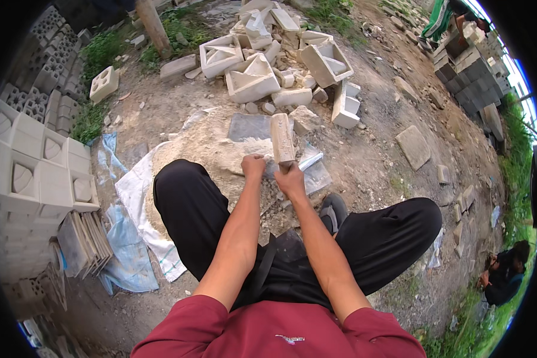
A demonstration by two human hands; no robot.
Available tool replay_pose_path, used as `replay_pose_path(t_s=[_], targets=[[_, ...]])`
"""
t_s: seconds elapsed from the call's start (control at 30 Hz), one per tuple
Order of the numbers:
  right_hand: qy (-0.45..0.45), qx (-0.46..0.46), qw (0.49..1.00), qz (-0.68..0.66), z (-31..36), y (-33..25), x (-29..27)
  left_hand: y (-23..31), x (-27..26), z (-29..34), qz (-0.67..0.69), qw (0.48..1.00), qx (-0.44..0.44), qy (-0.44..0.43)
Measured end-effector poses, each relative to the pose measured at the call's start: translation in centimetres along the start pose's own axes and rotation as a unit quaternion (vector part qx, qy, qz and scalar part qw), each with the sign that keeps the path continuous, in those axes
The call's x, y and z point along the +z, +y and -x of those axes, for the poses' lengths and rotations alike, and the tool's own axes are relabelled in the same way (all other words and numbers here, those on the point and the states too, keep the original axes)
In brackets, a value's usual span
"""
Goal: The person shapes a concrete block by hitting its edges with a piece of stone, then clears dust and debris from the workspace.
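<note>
The crushing seems only partly done: fine beige powder is heaped on a white sheet before the person, while broken blocks, hollow and sharp-edged, appear to be left beyond it. The right hand grips 1 rough, blocky mallet, which looks wooden. The left hand is curled nearby; whether it holds something cannot be told.

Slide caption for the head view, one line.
Right hand grips a dusty block-shaped tool beside the left hand, pale blocks heaped beyond.
</note>
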State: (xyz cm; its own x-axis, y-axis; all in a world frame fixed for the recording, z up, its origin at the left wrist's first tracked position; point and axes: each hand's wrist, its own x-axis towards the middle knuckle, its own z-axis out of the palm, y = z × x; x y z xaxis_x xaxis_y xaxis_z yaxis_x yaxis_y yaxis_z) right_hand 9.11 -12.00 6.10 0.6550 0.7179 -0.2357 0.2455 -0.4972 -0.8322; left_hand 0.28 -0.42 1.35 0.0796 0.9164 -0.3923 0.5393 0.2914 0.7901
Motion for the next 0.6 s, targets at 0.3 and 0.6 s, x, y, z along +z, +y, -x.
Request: replay_pose_path(t_s=[0.3,0.6], targets=[[-0.003,0.048,0.998,-0.050,-2.3,1.0,-0.4,0.5,-1.0,-0.5,-0.030,0.999,-0.025,-0.001],[-0.071,0.089,0.993,-0.031,-1.4,2.8,0.5,-1.3,0.4,-2.6,-0.025,1.000,-0.005,0.013]])
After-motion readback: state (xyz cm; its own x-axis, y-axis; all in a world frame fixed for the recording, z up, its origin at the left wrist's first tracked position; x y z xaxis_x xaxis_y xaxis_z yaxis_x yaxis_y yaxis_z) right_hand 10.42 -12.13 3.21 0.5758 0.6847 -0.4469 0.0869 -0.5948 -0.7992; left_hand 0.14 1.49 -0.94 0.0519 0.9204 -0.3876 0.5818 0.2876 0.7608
